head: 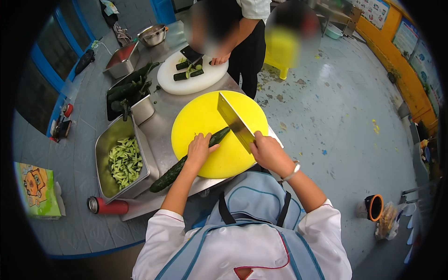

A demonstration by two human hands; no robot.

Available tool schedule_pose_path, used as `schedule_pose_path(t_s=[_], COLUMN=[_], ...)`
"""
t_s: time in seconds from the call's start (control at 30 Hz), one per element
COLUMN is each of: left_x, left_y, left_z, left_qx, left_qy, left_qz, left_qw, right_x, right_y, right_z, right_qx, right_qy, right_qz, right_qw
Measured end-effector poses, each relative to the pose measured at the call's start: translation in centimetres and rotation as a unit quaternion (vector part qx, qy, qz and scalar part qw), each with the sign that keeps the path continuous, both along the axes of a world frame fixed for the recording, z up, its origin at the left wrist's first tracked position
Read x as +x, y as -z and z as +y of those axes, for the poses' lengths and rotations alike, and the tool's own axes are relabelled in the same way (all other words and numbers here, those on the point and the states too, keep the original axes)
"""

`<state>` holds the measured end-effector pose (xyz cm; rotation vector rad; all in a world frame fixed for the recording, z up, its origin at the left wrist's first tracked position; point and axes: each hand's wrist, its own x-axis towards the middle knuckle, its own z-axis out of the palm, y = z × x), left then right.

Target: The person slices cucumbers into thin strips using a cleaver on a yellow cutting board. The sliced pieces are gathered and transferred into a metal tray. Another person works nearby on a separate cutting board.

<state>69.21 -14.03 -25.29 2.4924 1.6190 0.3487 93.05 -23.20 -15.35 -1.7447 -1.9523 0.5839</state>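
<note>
A long green cucumber lies slantwise across the round yellow cutting board, its near end reaching past the board's left edge. My left hand rests over it and grips it near its far end. In my right hand is the handle of a cleaver, whose broad blade is just right of the cucumber's tip, apart from it. Left of the board, a deep steel pan holds many cut cucumber pieces. Behind that, whole cucumbers fill another steel pan.
Across the steel table, another person's hand is at a white cutting board with cucumber chunks and a second cleaver. A red flask lies by the near pan. A steel bowl stands at the back.
</note>
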Motion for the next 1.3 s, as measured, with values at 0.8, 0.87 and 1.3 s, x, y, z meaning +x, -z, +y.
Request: schedule_pose_path(t_s=[0.8, 0.87, 1.3], left_x=[-2.8, -4.8, -5.3], left_y=[2.3, -0.8, -8.1], left_z=[11.1, 5.3, 3.7], left_qx=[-0.086, -0.096, -0.277], left_qy=[-0.357, -0.225, -0.164], left_qz=[-0.383, -0.199, -0.672], left_qw=[0.848, 0.949, 0.667], right_x=[4.8, 4.6, 4.9], right_y=[3.4, 2.9, 1.6], right_z=[-3.8, -4.6, -6.9], right_qx=[-0.160, -0.161, -0.112], right_qy=[0.148, 0.150, 0.172], right_qz=[0.231, 0.235, 0.308], right_qw=[0.948, 0.947, 0.929])
